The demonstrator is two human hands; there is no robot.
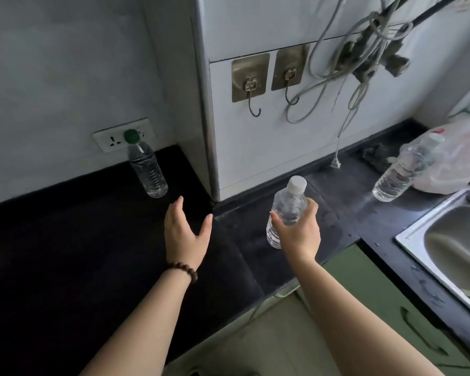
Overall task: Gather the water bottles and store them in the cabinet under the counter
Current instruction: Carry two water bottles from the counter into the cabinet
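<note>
The right hand [299, 229] grips a clear water bottle with a white cap [286, 210], fingers and thumb curled round its upper body just below the shoulder. The bottle stands upright over the dark countertop [79, 240], near the inside corner where the wall steps forward; whether its base touches the counter cannot be told. It looks filled with clear water most of the way up.

The left hand [186, 234] is empty, fingers spread and relaxed, thumb apart, hovering above the counter. A brown bead bracelet [182, 271] circles that wrist. Beyond the fingertips, farther back and slightly left, a second clear bottle with a green cap [147, 166] stands on the counter against the wall, in front of a white wall socket [111, 139]. It holds water to about its shoulder.

A third clear bottle [403, 169], with a pale cap, stands at the far right of the counter, just beside a crumpled plastic bag [456, 161] with red print. What the bag holds cannot be seen. Near right, a stainless steel sink [451, 251] is set into the counter.

On the white wall panel hang two adhesive metal hooks [251, 77], and grey cables [361, 61] dangle in a tangle to their right. Below the counter edge, green cabinet fronts [377, 289] show.
</note>
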